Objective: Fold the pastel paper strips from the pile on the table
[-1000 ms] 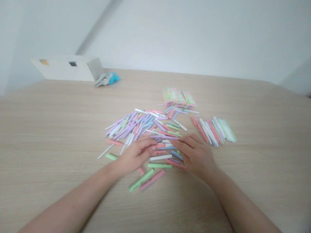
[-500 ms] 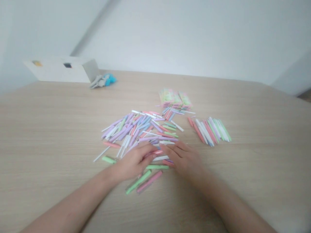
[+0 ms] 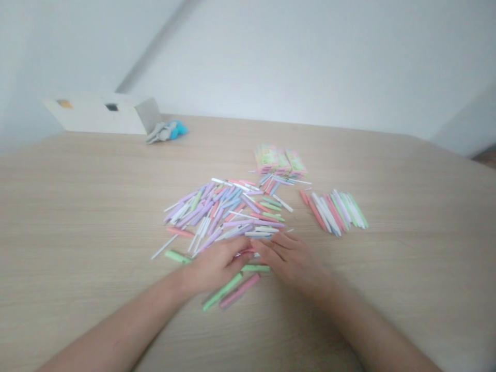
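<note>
A loose pile of pastel sticks [image 3: 217, 212] in lilac, white, pink, green and blue lies on the light wood table [image 3: 77, 217]. My left hand [image 3: 217, 266] rests palm down on the pile's near edge, and my right hand [image 3: 289, 261] lies flat beside it. Their fingertips almost meet over a pink stick [image 3: 246, 251]. A green stick [image 3: 222, 292] and a pink stick [image 3: 240, 291] lie just below my left hand, nearer me. Neither hand visibly grips anything, and the sticks beneath them are hidden.
Right of the pile, a group of sticks [image 3: 333, 213] lies roughly side by side. Colourful packets [image 3: 279, 160] stand behind the pile. A white box [image 3: 101, 116] and a grey and blue soft object [image 3: 166, 132] sit at the table's far edge, before a white wall.
My hands have drawn closer together, and a white stick has shifted away from me into the pile. The view has moved slightly.
</note>
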Motion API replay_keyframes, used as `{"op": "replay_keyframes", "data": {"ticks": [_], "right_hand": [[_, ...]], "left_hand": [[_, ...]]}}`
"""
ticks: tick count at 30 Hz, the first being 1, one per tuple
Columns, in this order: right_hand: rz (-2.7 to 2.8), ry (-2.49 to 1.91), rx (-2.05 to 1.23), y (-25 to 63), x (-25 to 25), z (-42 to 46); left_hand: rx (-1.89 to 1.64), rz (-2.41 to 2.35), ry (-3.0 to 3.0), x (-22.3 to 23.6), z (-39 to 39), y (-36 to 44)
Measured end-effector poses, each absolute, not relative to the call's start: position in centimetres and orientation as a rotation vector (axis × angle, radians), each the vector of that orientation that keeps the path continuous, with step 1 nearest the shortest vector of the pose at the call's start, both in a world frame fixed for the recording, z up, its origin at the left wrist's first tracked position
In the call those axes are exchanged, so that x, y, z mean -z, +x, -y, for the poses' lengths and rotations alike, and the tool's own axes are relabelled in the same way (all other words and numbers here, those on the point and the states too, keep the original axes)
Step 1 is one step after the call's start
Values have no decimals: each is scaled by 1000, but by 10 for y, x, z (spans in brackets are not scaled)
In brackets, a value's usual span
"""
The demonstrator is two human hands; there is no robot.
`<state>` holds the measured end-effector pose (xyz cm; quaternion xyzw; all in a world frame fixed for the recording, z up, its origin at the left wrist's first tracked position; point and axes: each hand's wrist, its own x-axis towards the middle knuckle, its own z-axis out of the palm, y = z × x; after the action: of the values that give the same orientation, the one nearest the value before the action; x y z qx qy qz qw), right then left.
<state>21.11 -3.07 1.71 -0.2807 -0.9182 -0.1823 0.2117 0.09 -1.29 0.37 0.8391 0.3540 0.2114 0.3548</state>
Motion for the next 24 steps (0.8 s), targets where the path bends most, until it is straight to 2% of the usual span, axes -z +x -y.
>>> {"op": "replay_keyframes", "data": {"ticks": [13,19,24], "right_hand": [[2471,-789,564,215,-19,31],[2387,-802,331,216,-13,33],[1905,-946,72,212,-10,37]], "left_hand": [[-637,-757,1960,-13,14,7],[-683,-756,1930,-17,14,5],[-707,-804,1843,-24,14,4]]}}
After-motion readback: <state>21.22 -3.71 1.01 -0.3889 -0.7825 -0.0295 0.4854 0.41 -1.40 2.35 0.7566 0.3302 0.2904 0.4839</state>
